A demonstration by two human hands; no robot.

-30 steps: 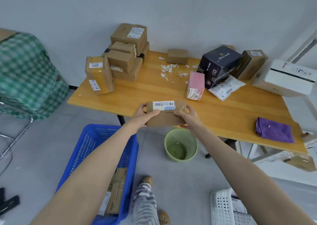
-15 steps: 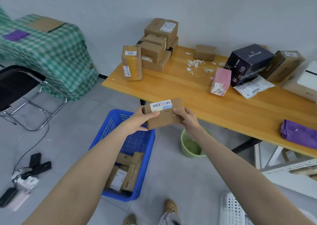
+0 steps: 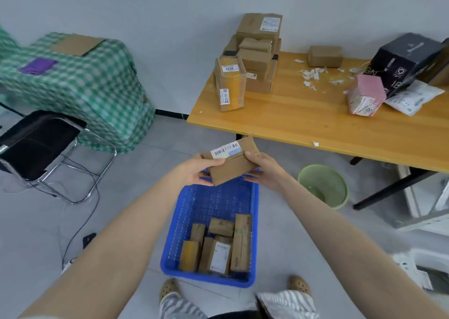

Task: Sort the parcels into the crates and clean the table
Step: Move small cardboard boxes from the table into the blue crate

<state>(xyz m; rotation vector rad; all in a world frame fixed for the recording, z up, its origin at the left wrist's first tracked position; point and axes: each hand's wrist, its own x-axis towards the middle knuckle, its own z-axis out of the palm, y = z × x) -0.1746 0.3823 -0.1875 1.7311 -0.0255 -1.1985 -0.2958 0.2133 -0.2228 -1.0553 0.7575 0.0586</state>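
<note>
A small brown cardboard parcel (image 3: 233,166) with a barcode label is held in the air above the far end of the blue crate (image 3: 211,233). My left hand (image 3: 196,170) grips its left end and my right hand (image 3: 263,170) grips its right end. Several brown parcels lie in the near part of the crate. On the wooden table (image 3: 303,121) stand a stack of brown boxes (image 3: 257,51), an upright taped box (image 3: 230,82), a lone brown box (image 3: 325,56), a pink parcel (image 3: 364,95), a dark box (image 3: 401,61) and a white mailer bag (image 3: 413,97). Paper scraps (image 3: 315,75) litter the table.
A green waste basket (image 3: 323,185) stands on the floor under the table's edge. A white crate (image 3: 422,267) is at the lower right. A black chair (image 3: 41,146) and a green checked cover (image 3: 80,85) are at the left, with cables on the floor.
Both hands have carried the parcel off the table's edge to the left, over the blue crate. The view has swung left and down, bringing the crate's contents into sight.
</note>
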